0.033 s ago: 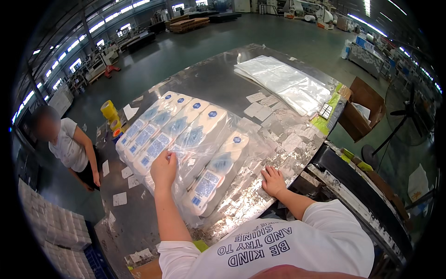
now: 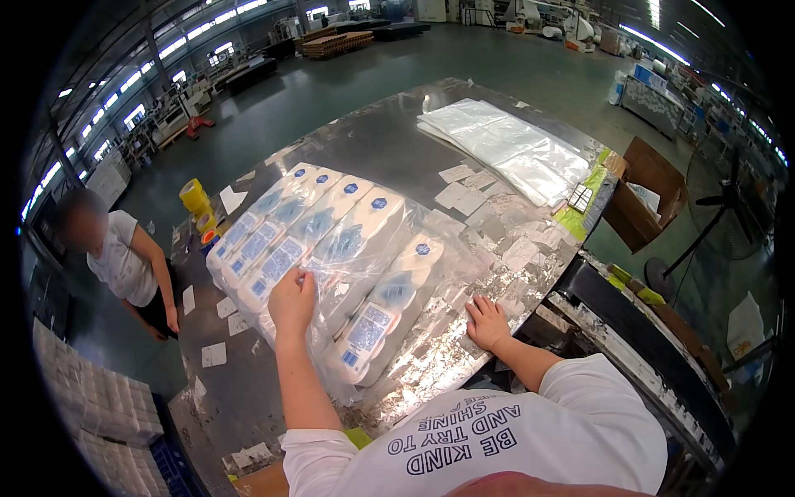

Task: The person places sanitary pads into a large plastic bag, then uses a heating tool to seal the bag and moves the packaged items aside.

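Observation:
A large clear plastic bag (image 2: pixel 348 286) lies on the metal-topped table (image 2: pixel 373 124) in front of me. Inside it are several long white packs (image 2: pixel 319 217) with blue print, side by side. One more pack (image 2: pixel 389 294) lies at their right, across a gap. My left hand (image 2: pixel 291 302) is closed, its fingers pinching the bag's film over the near ends of the packs. Flat on the table's near right edge, just right of the bag, rests my right hand (image 2: pixel 488 321), fingers apart and holding nothing.
Flat clear bags (image 2: pixel 505 145) are stacked at the far right. Torn paper labels (image 2: pixel 464 199) cover the tabletop nearby. Yellow tape rolls (image 2: pixel 197 203) stand at the left edge, near a person (image 2: pixel 124 257). Off the right side are a cardboard box (image 2: pixel 650 195) and a fan (image 2: pixel 720 203).

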Demonstrator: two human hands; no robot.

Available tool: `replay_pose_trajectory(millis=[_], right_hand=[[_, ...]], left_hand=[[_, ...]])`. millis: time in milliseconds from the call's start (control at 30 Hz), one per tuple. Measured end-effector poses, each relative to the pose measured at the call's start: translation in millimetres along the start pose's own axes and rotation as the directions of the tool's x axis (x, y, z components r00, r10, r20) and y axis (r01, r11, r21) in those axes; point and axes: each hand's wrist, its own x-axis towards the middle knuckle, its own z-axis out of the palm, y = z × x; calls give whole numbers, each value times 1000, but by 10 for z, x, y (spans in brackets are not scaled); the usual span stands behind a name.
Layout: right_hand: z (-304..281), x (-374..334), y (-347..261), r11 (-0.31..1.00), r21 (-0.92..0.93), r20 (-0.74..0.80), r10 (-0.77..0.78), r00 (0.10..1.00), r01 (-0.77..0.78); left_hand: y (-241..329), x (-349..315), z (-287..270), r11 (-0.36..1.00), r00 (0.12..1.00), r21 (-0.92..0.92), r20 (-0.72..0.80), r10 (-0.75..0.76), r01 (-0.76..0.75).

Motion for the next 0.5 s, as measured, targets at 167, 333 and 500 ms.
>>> replay_pose_trajectory(millis=[167, 333, 500], right_hand=[[9, -2, 3, 1000, 2, 2, 2, 1000, -2], [22, -4, 9, 1000, 0, 3, 6, 1000, -6], [19, -6, 15, 1000, 6, 29, 12, 1000, -12]], left_hand=[[-12, 2, 8, 1000, 1000, 1, 0, -4, 4], [-15, 5, 9, 1000, 1000, 16, 6, -4, 4], [-41, 9, 33, 1000, 1000, 17, -6, 16, -16]])
